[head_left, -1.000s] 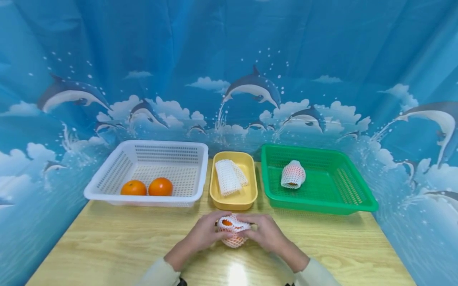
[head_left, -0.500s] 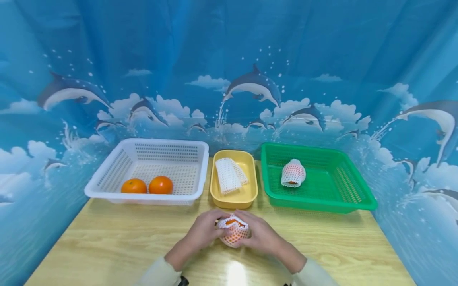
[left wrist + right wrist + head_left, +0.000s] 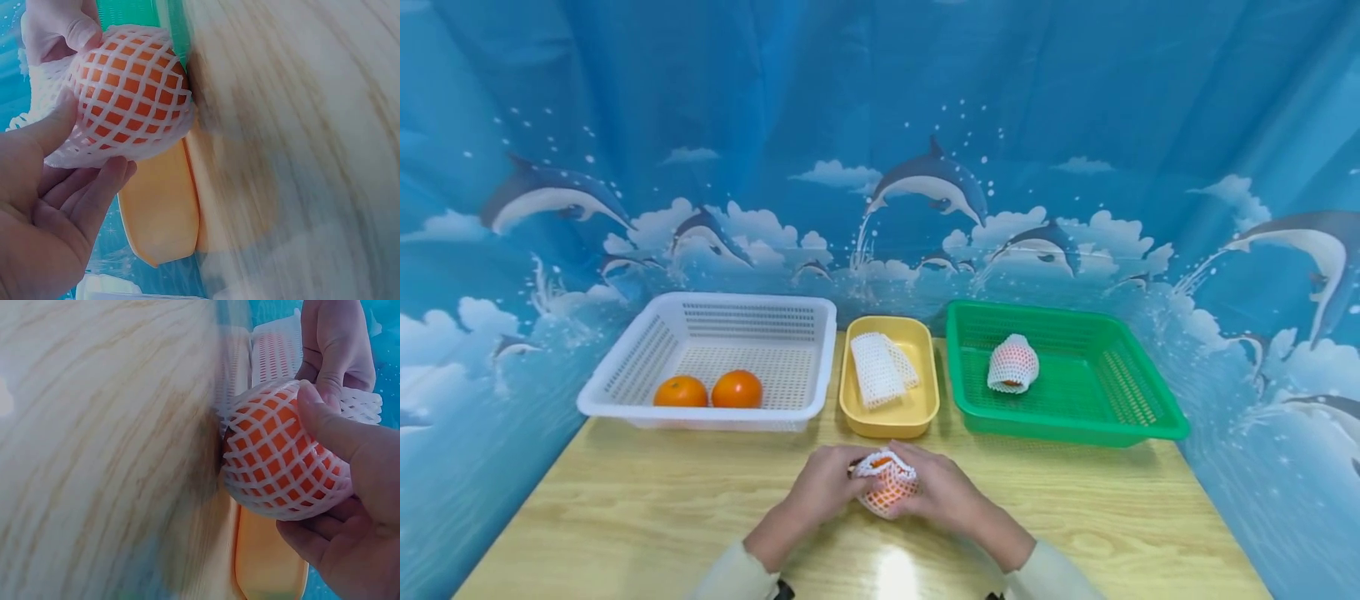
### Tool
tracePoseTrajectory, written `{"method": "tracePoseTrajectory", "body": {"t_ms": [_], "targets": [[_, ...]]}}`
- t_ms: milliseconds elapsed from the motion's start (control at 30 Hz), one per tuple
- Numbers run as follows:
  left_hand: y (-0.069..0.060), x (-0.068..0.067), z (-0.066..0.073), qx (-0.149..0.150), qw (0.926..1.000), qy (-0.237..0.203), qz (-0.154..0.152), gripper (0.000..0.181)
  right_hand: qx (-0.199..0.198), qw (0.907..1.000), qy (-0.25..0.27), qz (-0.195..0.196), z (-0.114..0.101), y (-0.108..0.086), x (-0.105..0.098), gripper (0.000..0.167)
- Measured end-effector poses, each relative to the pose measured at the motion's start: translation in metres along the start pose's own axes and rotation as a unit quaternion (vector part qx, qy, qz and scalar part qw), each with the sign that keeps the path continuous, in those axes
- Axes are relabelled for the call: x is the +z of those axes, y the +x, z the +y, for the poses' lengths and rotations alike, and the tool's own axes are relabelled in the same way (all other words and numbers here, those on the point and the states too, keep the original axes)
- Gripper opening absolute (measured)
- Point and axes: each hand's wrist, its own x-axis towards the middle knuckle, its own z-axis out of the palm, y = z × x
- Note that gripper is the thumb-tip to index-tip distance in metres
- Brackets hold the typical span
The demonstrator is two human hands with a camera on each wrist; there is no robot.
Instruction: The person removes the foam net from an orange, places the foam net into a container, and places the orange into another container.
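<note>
An orange in a white foam net [image 3: 887,485] is between both hands at the front middle of the table. My left hand [image 3: 826,490] grips its left side, the thumb on the net; in the left wrist view the netted orange [image 3: 134,90] shows its mesh stretched over the fruit. My right hand [image 3: 946,492] grips the right side, and in the right wrist view its thumb presses the net [image 3: 281,450] while the fingers curl beneath. Around the top, the net's rim stands open with some orange showing.
Behind on the left, a white basket [image 3: 790,417] holds two oranges [image 3: 737,389]. A yellow tray [image 3: 889,427] in the middle holds folded foam nets [image 3: 877,371]. At the right, a green basket [image 3: 1075,432] holds a netted fruit [image 3: 1013,365]. A dolphin-print curtain hangs behind.
The right hand has shifted its grip lower and around the fruit's side since the earliest frame. The netted orange has turned a little, and its net opening looks different.
</note>
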Motion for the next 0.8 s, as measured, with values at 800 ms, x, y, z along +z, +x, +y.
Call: {"method": "tracePoseTrajectory", "body": {"t_ms": [800], "targets": [[0.003, 0.001, 0.0, -0.014, 0.998, -0.034, -0.052, 0.055, -0.04, 0.9965, -0.069, 0.026, -0.004, -0.003, -0.01, 0.063]]}}
